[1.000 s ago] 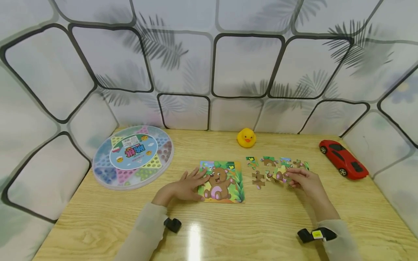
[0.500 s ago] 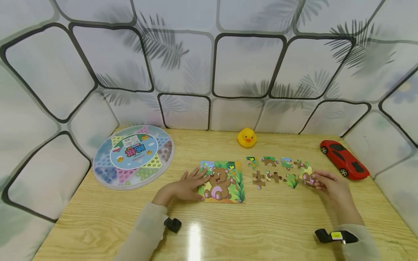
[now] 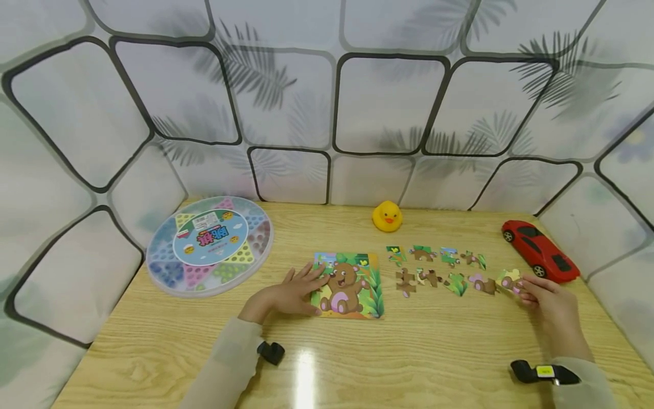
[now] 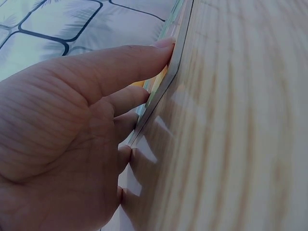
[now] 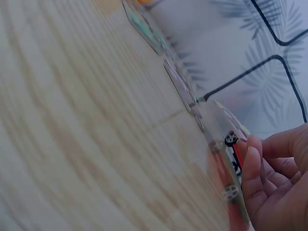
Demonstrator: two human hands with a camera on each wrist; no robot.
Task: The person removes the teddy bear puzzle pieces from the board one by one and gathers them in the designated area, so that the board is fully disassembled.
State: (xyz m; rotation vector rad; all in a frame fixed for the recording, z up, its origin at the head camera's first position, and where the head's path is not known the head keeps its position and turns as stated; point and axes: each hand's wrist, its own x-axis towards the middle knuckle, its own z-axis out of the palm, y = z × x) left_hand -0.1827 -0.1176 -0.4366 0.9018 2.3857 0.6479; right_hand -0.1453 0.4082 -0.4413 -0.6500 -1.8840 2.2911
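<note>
My left hand lies with spread fingers on the left side of a bear puzzle board. In the left wrist view, its thumb and fingertips rest along the board's edge. On the right, my right hand pinches a yellow, brown and pink puzzle piece between thumb and fingers. The right wrist view shows this piece tilted up above the table. Just left of it lies a loose brown-and-pink piece.
Several loose puzzle pieces form two rows right of the board. A yellow rubber duck sits behind them. The red toy car stands behind my right hand. At the back left is a round Chinese checkers board, before a patterned fabric wall.
My right hand has moved right with the puzzle piece, from over the loose pieces to beyond the row's right end, uncovering the pieces there. My left hand stays on the board.
</note>
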